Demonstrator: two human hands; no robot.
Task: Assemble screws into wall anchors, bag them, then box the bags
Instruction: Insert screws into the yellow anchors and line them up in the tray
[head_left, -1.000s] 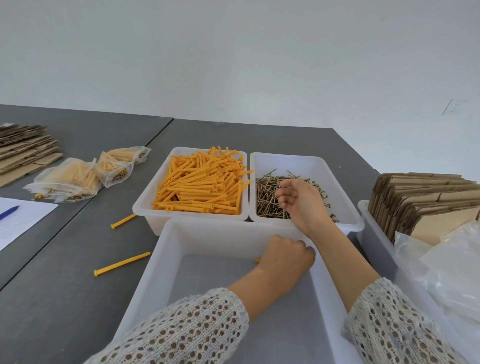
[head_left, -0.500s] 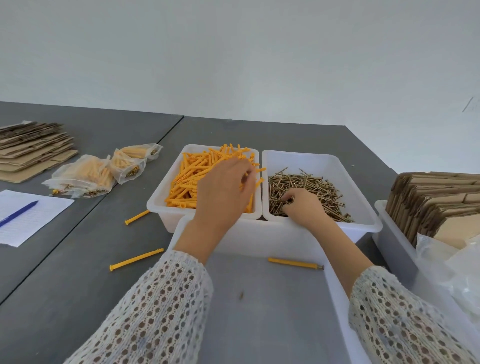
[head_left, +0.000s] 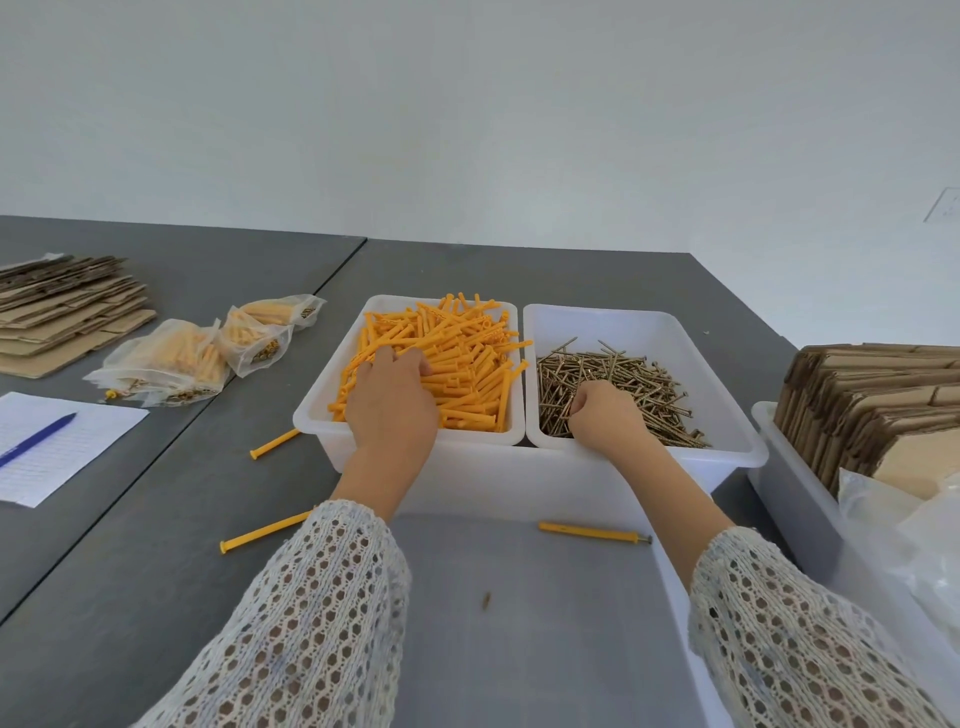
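On the grey table (head_left: 156, 519) stand two white bins side by side, touching: the left bin (head_left: 332, 415) is heaped with orange wall anchors (head_left: 467, 374), the right bin (head_left: 727, 415) holds a pile of brass-coloured screws (head_left: 639, 379). Reaching into the left bin, the left hand (head_left: 389, 410) lies palm down on the anchors with its fingers curled into the heap, but whether it has one in its grasp cannot be told. At the near left corner of the screw pile, the right hand (head_left: 602, 415) is bunched with its fingers curled down among the screws; whether it has pinched one cannot be told either. Nearer the person lies a larger white tray (head_left: 675, 587), and on its floor, close to the far wall, rests one anchor with a screw in it (head_left: 592, 533). Two loose anchors (head_left: 265, 532) lie on the table left of the bins. Further left sit clear bags of filled anchors (head_left: 176, 364), a stack of flat cardboard (head_left: 67, 306), and a sheet of paper (head_left: 78, 457) with a blue pen (head_left: 36, 439) on it. At the right, another white bin (head_left: 795, 493) holds folded cardboard boxes (head_left: 872, 410) standing on edge and crumpled clear plastic (head_left: 924, 545).
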